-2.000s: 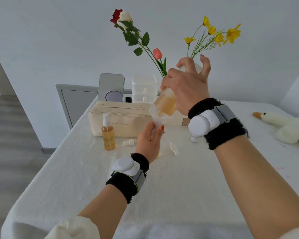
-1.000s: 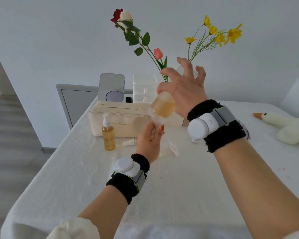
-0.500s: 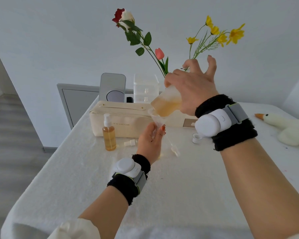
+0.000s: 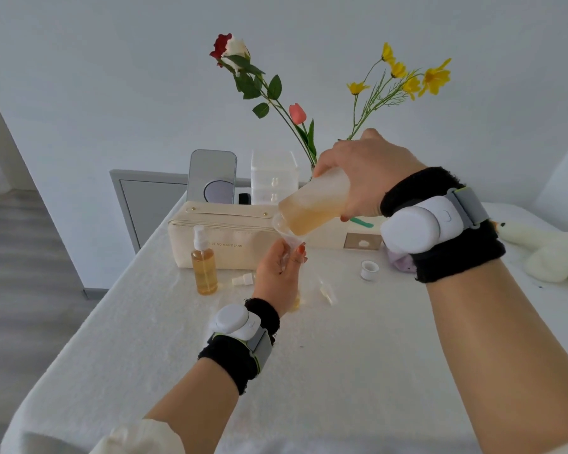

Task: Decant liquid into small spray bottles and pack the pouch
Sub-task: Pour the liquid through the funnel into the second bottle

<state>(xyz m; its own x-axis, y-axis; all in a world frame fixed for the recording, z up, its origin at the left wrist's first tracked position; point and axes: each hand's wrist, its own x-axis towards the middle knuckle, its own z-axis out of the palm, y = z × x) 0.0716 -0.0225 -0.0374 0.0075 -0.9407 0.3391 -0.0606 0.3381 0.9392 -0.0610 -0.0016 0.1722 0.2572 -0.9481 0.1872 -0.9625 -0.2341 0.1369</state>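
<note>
Right hand: fingers wrapped round the frosted bottle, holding it tipped with the mouth down.
Frosted bottle: juts out left of the right hand, amber liquid pooled at its low end, mouth at the funnel.
Left hand: curled round the funnel's stem; what it holds underneath is mostly hidden.
Funnel: clear, rising just above the left hand's fingers.
Spray bottle: upright, full of amber liquid, left of the left hand and apart from it.
Loose spray head: lies between the spray bottle and the left hand.
White cap: below the right wrist.
Pouch: cream, beyond the left hand.
</note>
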